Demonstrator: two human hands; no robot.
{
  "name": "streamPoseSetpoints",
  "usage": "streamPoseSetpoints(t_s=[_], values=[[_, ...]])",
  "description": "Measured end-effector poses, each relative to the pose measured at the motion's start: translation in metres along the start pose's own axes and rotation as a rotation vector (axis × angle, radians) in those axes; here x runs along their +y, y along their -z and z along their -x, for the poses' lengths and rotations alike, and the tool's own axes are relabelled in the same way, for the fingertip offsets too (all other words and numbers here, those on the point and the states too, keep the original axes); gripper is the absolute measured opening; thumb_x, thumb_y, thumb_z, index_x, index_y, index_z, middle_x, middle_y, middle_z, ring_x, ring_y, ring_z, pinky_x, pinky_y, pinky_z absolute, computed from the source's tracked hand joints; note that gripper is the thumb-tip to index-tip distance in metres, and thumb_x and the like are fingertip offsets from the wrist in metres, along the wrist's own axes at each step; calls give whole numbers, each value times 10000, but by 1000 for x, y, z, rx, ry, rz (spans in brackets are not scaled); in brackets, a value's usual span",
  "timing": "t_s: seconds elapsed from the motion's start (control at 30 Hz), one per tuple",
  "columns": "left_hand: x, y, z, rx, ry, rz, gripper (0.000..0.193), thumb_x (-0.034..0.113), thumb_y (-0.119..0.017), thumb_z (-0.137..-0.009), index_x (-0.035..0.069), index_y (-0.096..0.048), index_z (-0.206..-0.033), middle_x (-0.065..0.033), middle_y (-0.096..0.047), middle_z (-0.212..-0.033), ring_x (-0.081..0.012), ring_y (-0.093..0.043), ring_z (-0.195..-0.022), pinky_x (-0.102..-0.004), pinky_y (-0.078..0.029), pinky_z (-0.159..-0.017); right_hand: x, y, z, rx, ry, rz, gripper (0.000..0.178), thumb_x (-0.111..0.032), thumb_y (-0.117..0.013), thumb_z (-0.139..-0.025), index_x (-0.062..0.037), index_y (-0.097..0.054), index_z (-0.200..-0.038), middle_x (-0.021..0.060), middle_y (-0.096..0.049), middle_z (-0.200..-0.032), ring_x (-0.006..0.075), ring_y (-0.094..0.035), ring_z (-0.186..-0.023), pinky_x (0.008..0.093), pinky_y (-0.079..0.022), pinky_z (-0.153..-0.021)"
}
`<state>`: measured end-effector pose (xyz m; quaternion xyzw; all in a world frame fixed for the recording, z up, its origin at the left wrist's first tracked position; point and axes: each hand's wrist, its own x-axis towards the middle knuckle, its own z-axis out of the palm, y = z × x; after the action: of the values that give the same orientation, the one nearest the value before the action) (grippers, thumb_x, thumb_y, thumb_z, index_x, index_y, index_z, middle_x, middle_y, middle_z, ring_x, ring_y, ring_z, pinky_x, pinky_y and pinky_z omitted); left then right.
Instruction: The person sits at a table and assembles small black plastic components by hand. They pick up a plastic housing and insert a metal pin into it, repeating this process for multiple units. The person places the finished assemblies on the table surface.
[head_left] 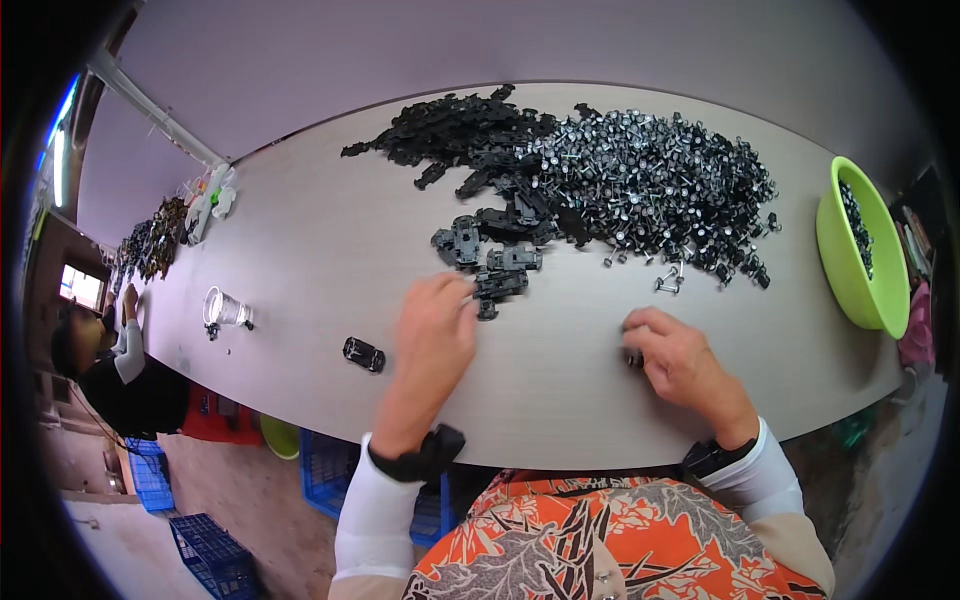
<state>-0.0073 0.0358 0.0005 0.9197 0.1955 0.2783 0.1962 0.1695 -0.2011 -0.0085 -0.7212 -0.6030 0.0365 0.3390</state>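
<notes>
My left hand (437, 325) reaches over the table at the near edge of a few loose black toy car chassis (505, 282). Its fingers are blurred by motion, and whether they grip a chassis is hidden. To the right, my right hand (680, 362) is closed, with a small dark wheel axle (632, 357) partly visible under its fingertips. A finished-looking black toy car (363, 355) lies left of my left wrist. Beyond my hands spreads a heap of black chassis (450, 130), touching a large heap of metal axles with black wheels (650, 185).
A lime-green bowl (835, 270) holding more small parts stands at the right. A clear plastic cup (228, 308) sits at the left, small dark parts beside it. Farther left, a person (125, 375) works by another heap (160, 240). Blue crates (215, 555) stand on the floor.
</notes>
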Motion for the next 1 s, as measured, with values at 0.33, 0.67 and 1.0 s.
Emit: streamPoseSetpoints(t_s=[0.33, 0.67, 1.0], values=[[7, -39, -23, -192, 179, 84, 265, 78, -659, -667, 32, -566, -911, -147, -543, -895, -354, -567, -799, -424, -473, -699, 15, 14, 11, 7, -135, -57, 83, -12, -605, -767, -33, -585, -845, 102, -535, -850, 312, -575, -657, 389, -474, -589], [55, -48, -20, -179, 620, 875, 243, -32, -627, -794, 26, -518, -1004, -83, -580, -882, -118, -546, -503, -227, -423, -421, 52, 6, -3, 119, -123, 251, 174, 51, -597, -729, -27, -597, -885, 106, -532, -854, 290, -575, -765, 376, -479, -641], [46, -66, -11, -444, 786, 1391, 210, -25, -524, -830, -31, -507, -1039, -113, -612, -802, -202, -651, -528, -262, -540, -431, 26, 13, 5, 28, -286, 185, 232, -127, -702, -726, -10, -591, -893, 118, -517, -913, 295, -549, -874, 394, -475, -728]])
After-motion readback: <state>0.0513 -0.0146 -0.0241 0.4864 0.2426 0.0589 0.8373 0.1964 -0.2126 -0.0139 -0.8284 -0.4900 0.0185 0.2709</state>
